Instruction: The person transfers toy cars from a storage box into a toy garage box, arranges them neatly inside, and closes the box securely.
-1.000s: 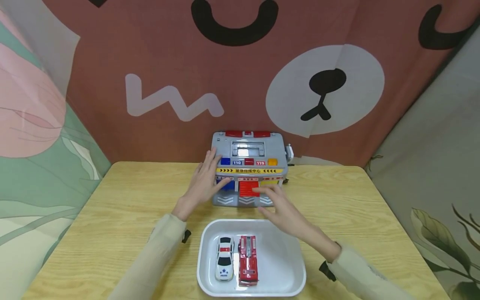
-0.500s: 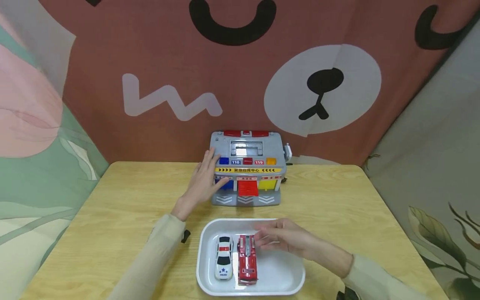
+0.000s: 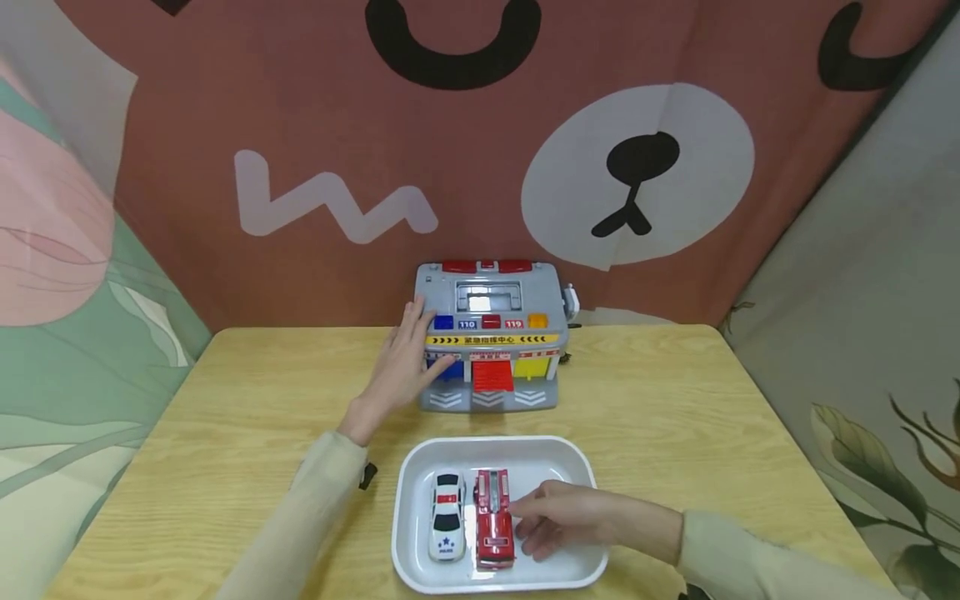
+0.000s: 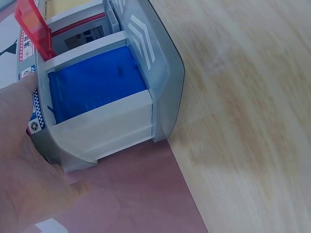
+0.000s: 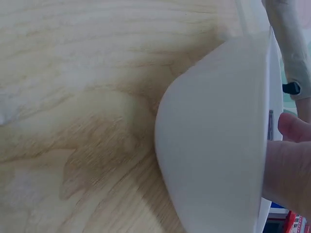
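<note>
Left hand (image 3: 392, 367) flat, fingers spread, on toy garage (image 3: 487, 340), tabletop's (image 3: 247, 417) far edge. Fire truck (image 3: 494, 533) mid-tray (image 3: 551, 463). Right hand (image 3: 562, 517) by tray's right edge, fingers loosely bent beside truck, contact unclear; likely reaching, next needs a pinch.

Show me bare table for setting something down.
Bare table lies left of the left sleeve, and between the toy station, right sleeve and table's right edge. Crowded: the tray, with police car, fire truck and right hand; the station's left side, where the left hand rests.
</note>
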The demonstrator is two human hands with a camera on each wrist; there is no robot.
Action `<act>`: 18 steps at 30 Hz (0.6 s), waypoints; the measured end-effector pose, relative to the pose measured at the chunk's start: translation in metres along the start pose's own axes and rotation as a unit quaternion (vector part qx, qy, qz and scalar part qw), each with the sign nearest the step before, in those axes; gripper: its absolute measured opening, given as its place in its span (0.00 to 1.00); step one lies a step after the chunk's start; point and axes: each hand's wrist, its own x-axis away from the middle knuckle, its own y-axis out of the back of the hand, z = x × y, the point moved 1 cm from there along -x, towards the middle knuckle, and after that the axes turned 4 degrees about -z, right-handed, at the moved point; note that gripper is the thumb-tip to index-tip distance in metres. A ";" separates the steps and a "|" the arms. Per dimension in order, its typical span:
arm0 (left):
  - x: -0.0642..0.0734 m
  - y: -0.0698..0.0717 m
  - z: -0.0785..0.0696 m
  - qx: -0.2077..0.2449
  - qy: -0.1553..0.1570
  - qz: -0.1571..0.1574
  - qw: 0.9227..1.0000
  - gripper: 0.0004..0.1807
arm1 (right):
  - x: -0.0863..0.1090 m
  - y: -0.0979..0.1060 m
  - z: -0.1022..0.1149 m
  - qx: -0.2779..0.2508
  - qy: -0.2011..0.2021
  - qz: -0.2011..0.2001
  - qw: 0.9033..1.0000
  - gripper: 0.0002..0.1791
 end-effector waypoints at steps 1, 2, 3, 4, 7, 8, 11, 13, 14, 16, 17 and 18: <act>0.000 0.000 0.000 0.000 -0.001 -0.001 1.000 0.46 | 0.000 -0.002 0.000 0.016 -0.011 -0.010 1.000 0.19; 0.000 -0.001 0.000 -0.001 -0.003 -0.002 1.000 0.46 | 0.001 -0.003 0.000 0.031 -0.019 -0.021 0.999 0.19; 0.001 -0.002 0.000 -0.001 -0.002 -0.001 1.000 0.46 | 0.001 -0.005 0.000 0.046 -0.024 -0.033 0.998 0.19; 0.001 -0.002 0.000 -0.001 -0.001 -0.001 1.000 0.46 | 0.002 -0.007 0.001 0.056 -0.030 -0.041 0.997 0.19; 0.002 -0.003 -0.001 0.001 0.003 0.003 1.000 0.46 | 0.002 -0.010 0.000 0.075 -0.036 -0.047 0.995 0.19; 0.002 -0.004 -0.001 0.001 0.003 0.003 1.000 0.46 | 0.002 -0.010 0.001 0.075 -0.037 -0.045 0.995 0.18; 0.002 -0.003 -0.002 0.005 0.004 -0.001 1.000 0.46 | 0.000 -0.008 0.001 0.083 -0.040 -0.031 0.995 0.18; 0.002 -0.003 -0.002 0.007 0.002 -0.005 1.000 0.46 | -0.001 -0.007 0.001 0.089 -0.041 -0.025 0.995 0.18; 0.002 -0.003 -0.002 0.008 0.003 -0.004 1.000 0.45 | -0.003 -0.007 -0.001 0.092 -0.040 -0.026 0.995 0.17; 0.002 -0.002 -0.002 0.009 0.003 -0.004 1.000 0.46 | -0.003 -0.009 -0.001 0.103 -0.038 -0.031 0.993 0.17; 0.002 -0.002 -0.002 0.010 0.003 -0.004 1.000 0.45 | -0.004 -0.011 -0.001 0.107 -0.035 -0.035 0.993 0.17; 0.002 -0.001 -0.002 0.011 0.004 -0.005 1.000 0.45 | -0.005 -0.012 0.000 0.110 -0.031 -0.042 0.993 0.17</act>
